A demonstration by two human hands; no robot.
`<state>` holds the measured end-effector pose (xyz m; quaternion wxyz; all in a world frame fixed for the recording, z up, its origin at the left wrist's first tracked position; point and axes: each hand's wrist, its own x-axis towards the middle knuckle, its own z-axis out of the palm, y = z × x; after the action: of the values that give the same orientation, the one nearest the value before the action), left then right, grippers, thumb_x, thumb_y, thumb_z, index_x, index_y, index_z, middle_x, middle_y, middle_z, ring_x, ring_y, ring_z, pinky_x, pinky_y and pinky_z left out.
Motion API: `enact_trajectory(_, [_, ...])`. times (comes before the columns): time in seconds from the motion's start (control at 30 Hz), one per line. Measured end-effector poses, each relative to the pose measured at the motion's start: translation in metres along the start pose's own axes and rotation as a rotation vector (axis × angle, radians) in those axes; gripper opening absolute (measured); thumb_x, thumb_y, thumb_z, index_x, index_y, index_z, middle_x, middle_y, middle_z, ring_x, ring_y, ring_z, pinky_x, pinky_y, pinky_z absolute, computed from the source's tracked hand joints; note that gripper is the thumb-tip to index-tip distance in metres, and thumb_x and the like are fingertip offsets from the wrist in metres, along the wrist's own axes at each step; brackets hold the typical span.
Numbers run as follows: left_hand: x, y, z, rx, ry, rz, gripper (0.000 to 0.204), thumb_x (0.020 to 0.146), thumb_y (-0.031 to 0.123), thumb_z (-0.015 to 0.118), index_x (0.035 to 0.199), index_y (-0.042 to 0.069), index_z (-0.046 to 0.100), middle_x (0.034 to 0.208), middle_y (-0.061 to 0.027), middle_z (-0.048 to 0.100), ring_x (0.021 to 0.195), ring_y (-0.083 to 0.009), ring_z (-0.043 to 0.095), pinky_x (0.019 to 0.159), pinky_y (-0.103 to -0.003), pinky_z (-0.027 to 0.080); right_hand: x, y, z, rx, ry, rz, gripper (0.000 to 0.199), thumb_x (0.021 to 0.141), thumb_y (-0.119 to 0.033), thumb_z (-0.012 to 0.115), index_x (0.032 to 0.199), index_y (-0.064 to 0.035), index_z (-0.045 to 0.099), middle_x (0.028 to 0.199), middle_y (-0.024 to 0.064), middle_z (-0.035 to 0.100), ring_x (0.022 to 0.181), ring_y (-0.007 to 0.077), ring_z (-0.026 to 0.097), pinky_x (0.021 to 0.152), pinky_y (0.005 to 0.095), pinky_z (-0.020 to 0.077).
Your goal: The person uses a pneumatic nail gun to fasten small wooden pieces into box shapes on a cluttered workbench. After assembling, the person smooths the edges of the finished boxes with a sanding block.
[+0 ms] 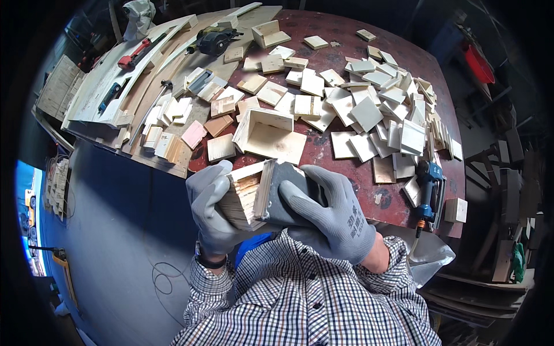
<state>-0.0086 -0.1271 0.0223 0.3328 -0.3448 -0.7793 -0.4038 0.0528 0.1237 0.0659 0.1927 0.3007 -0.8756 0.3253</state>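
Both my hands wear grey gloves and are raised in front of my chest, near the table's front edge. My left hand point(210, 202) is wrapped round a pale wooden block point(242, 196) with a rough, layered side. My right hand point(337, 213) grips a dark grey-faced block point(283, 193) with a wooden edge, its thumb lying across the grey face. The two blocks meet between my hands; whether they are joined, I cannot tell. Just beyond them, a corner assembly of pale boards point(271, 135) sits on the table.
Many small wooden boards point(366, 113) lie heaped on the dark red table point(311, 29). At the right edge stands a blue nail gun point(427, 193) with a hose. A dark power tool point(213, 41) and a red tool point(133, 55) lie on the far left boards.
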Motion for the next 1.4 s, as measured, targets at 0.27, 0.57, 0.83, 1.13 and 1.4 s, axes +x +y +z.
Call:
enact_trajectory(0.27, [-0.008,-0.003,0.017,-0.585,-0.128,-0.780,0.112,0.076,0.091,0.062,0.133,-0.005,0.050,0.127,-0.0126,0.057,0.118,-0.0208,0.060,0.103,-0.036,0.050,-0.017,0.022,-0.011,0.306,0.171,0.300,0.070,0.096,-0.029,0.067,0.154,0.0047,0.046,0.140,0.0276,0.051,0.125,0.0403,0.056,0.109,0.0461,0.0449])
enact_trajectory(0.57, [-0.032,-0.007,0.037,-0.592,-0.294,-0.810,0.072,0.103,0.064,0.055,0.129,-0.003,0.057,0.115,-0.0081,0.062,0.107,-0.0133,0.057,0.099,-0.030,0.047,-0.007,0.025,-0.025,-0.078,-0.246,0.168,0.065,0.087,-0.033,0.079,0.149,-0.0262,0.058,0.130,0.0194,0.058,0.110,0.0357,0.061,0.094,0.0474,0.0476])
enact_trajectory(0.83, [-0.028,-0.016,0.027,-0.742,-0.232,-0.942,0.081,0.100,0.072,0.052,0.131,-0.003,0.056,0.118,-0.0079,0.063,0.110,-0.0120,0.057,0.099,-0.028,0.046,-0.003,0.033,-0.023,0.242,-0.005,0.138,0.066,0.099,-0.046,0.067,0.150,-0.0043,0.055,0.132,0.0269,0.057,0.120,0.0409,0.059,0.102,0.0485,0.0483])
enact_trajectory(1.13, [-0.012,-0.007,0.014,-1.139,-0.181,-1.426,0.092,0.092,0.081,0.051,0.137,0.000,0.056,0.128,-0.0152,0.069,0.116,-0.0253,0.071,0.098,-0.041,0.060,-0.032,0.082,-0.011,-0.060,-0.262,0.513,0.064,0.096,-0.042,0.071,0.151,-0.0138,0.056,0.120,0.0231,0.062,0.107,0.0388,0.063,0.095,0.0469,0.0502])
enact_trajectory(1.4, [-0.059,-0.011,0.041,-1.881,-0.072,-1.379,0.083,0.097,0.065,0.062,0.157,0.011,0.045,0.150,-0.0189,0.055,0.126,-0.0355,0.058,0.097,-0.049,0.049,-0.022,0.040,0.006,0.905,0.300,0.748,0.072,0.103,-0.036,0.066,0.160,-0.0006,0.040,0.147,0.0150,0.057,0.127,0.0208,0.059,0.111,0.0350,0.0446])
